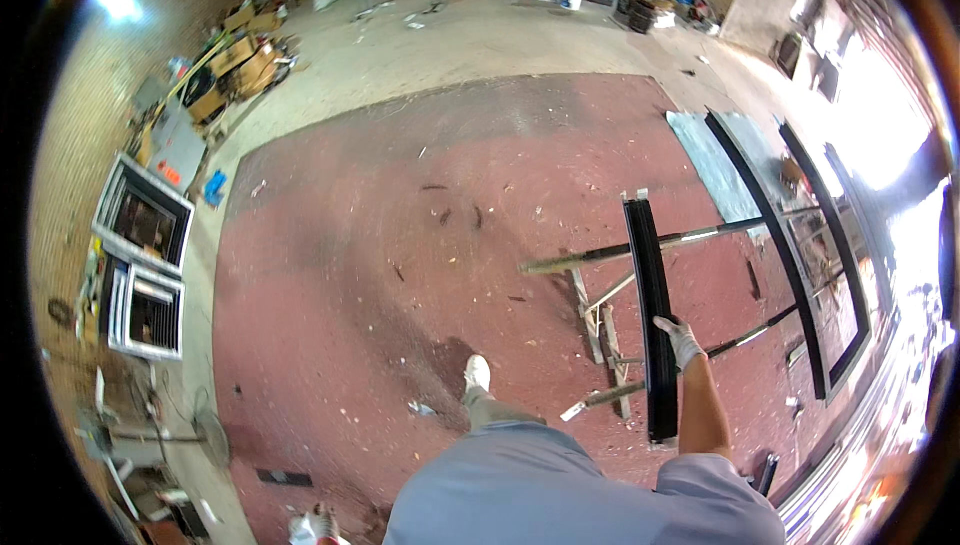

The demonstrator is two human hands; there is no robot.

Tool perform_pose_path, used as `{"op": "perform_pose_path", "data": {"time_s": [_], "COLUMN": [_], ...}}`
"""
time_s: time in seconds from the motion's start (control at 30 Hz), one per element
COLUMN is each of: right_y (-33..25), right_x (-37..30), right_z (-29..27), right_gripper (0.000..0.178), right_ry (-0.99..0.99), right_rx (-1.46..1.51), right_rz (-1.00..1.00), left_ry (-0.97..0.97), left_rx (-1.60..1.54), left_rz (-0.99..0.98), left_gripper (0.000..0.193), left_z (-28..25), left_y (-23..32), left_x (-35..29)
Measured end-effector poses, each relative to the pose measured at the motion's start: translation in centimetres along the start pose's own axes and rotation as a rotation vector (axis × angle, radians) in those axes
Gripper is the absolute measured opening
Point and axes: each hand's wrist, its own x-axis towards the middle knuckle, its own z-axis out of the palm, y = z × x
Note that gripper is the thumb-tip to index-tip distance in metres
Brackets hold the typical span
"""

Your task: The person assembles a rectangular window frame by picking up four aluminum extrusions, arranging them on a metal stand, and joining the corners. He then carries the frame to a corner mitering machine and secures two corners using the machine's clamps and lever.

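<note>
A long black frame profile [652, 315] stretches across the two rails of a sawhorse stand [600, 335] on my right. My gloved right hand [682, 340] is closed around its right edge, a little below the middle. Low at the left rim of the view, my left hand [318, 525] shows only in part, in a pale glove. Its fingers are too small and cut off to read. Near it, a flat dark strip [285, 478] lies on the red floor.
More black frames [790, 245] rest on the rails to the right. A pale blue sheet [715, 165] lies beyond. White-edged window units [150, 310] lean along the left wall, with cardboard boxes [245, 65] farther back. Small scraps litter the red floor [400, 215].
</note>
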Motion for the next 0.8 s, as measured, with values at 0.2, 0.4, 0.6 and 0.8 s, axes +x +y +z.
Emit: {"op": "perform_pose_path", "data": {"time_s": [0.2, 0.4, 0.6, 0.8], "right_y": [-1.5, -5.4, -12.2, -16.1], "right_x": [1.0, 2.3, 1.5, 2.1], "right_z": [3.8, 11.0, 16.8, 22.6], "right_gripper": [0.065, 0.079, 0.079, 0.052], "right_ry": [-0.069, 0.082, 0.243, 0.372], "right_rx": [0.231, 0.166, -0.101, 0.434], "right_rz": [0.088, 0.046, 0.024, -0.100], "left_ry": [-0.604, -0.887, -0.967, -0.910], "left_rx": [0.494, 0.843, 1.064, 1.103], "left_rz": [0.130, 0.340, 0.570, 0.877], "left_gripper": [0.038, 0.040, 0.043, 0.047], "left_z": [17.1, 31.9, 44.2, 55.8], "left_y": [10.2, 22.1, 37.7, 57.4], "left_x": [6.6, 13.4, 25.1, 37.5]}}
